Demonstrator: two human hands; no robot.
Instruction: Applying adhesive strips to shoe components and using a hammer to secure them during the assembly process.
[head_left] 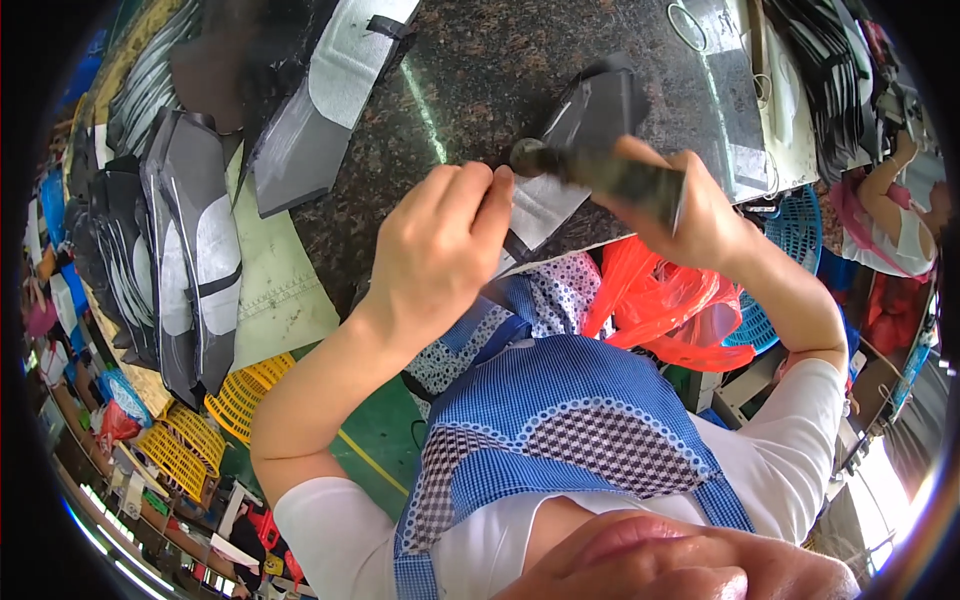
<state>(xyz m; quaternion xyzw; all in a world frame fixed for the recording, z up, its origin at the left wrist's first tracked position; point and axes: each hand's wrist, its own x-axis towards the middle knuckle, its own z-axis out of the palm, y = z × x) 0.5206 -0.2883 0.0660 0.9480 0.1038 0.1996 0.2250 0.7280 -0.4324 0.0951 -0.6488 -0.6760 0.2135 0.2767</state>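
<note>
My right hand (690, 212) is closed around a dark hammer-like tool (635, 185), smeared by motion, whose round end (526, 157) points left. That end hovers over or touches a dark grey and silver panel (555, 205) lying slantwise on the dark speckled tabletop; which of the two I cannot tell. My left hand (435, 240) is closed, thumb and fingertips pinched together beside the round end and the panel's left edge. Whatever sits between those fingertips, if anything, is hidden.
A larger grey and silver panel (330, 100) lies at the far left of the tabletop (470, 70). Stacked panels (190, 250) rest at the left, more (825, 80) at the far right. Red plastic bags (670, 310) and a blue basket (795, 240) are below the right edge. Another person (890, 220) is at right.
</note>
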